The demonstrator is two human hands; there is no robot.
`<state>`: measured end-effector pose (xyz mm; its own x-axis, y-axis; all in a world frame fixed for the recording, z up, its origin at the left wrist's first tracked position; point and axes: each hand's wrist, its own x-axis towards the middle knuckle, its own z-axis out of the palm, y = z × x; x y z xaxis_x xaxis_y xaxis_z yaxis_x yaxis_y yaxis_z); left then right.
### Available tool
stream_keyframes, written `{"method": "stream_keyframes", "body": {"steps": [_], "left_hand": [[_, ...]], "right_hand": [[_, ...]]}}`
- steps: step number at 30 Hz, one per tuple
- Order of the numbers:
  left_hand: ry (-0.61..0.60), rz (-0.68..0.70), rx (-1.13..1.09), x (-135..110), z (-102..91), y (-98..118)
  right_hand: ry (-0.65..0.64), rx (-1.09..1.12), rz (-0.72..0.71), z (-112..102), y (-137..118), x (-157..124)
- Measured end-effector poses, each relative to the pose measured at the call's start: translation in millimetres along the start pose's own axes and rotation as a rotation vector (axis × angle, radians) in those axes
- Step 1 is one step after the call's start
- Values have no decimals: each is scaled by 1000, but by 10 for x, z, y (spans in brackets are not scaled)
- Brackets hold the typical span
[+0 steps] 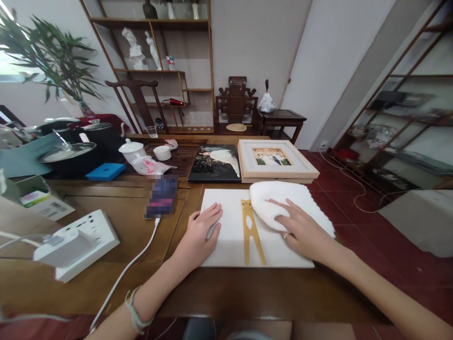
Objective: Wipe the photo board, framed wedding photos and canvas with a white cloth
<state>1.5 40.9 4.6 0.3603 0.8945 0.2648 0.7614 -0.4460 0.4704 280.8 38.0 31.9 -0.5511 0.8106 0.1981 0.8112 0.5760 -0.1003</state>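
A white flat board point(226, 250) lies on the wooden table in front of me. On its left edge rests my left hand point(203, 233), fingers stretched over the surface and thumb apart. A small greyish patch shows under that hand; I cannot tell what it is. A yellow, flat, two-legged piece with a cat-like head end point(247, 236) lies in the middle of the board. White fluffy cloth point(300, 196) covers the board's upper right part and touches the yellow piece's head end. My right hand point(300, 229) presses on the cloth with spread fingers, a ring on one of them.
Behind the board lie a dark picture panel point(215, 163) and a pale framed picture point(279, 158). To the left are a phone point(163, 196) on a charging cable, a white power strip point(88, 245), a blue box point(106, 171), a white lidded pot point(131, 148) and a black pan point(71, 158).
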Motion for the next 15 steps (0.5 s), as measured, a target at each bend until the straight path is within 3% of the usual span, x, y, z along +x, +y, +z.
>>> {"method": "stream_keyframes", "body": {"steps": [4, 11, 15], "left_hand": [[-18, -13, 3, 1, -10, 19], [-14, -8, -18, 0, -37, -7], [12, -2, -23, 12, -16, -16]], "right_hand": [[79, 50, -86, 56, 5, -25], [31, 13, -74, 81, 60, 297], [36, 29, -70, 60, -88, 90]]}}
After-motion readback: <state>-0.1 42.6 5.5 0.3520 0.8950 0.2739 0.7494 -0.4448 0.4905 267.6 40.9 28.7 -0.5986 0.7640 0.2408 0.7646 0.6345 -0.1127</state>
